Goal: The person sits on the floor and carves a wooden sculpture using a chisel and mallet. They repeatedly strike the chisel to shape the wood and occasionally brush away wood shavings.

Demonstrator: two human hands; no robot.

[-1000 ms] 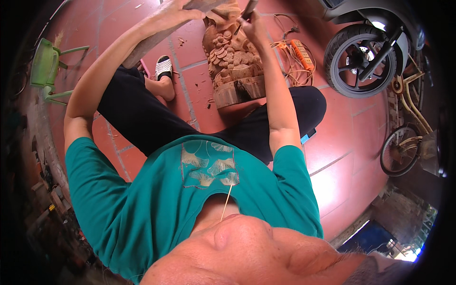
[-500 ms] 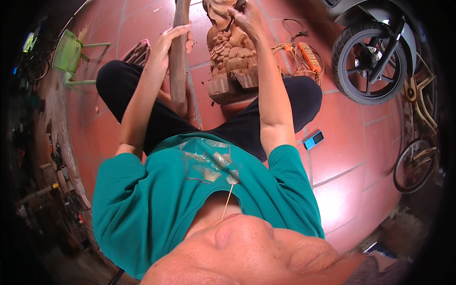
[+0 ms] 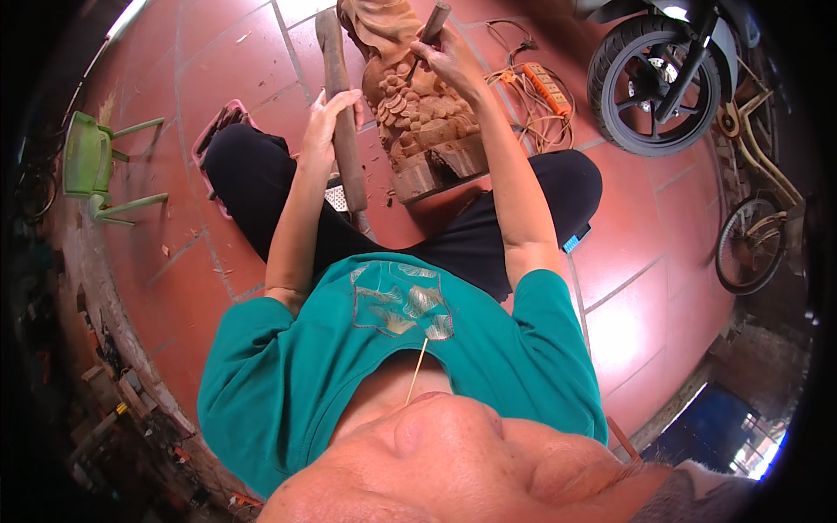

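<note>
A wood carving (image 3: 432,126) with clustered rounded shapes and smooth folds above them lies on the floor between my bent legs. My right hand (image 3: 453,65) is closed around a chisel (image 3: 436,19), its wooden handle sticking up past the fingers. The dark blade points down at the carved clusters; whether its tip touches the wood is hard to see. My left hand (image 3: 331,113) grips a long wooden club (image 3: 349,166) at mid-length. The club is held lengthwise just left of the carving, apart from the chisel.
An orange power strip (image 3: 547,87) with tangled cords lies right of the carving, near a motorbike wheel (image 3: 656,84). A blue phone (image 3: 575,240) sits beside my right knee. Left are a pink basket (image 3: 209,144) and a green chair (image 3: 87,157). Wood chips dot the tiles.
The whole view has shifted and turned. The club's upper end and more of the chisel handle now show. My right leg now partly covers the phone. Both hands keep their grips.
</note>
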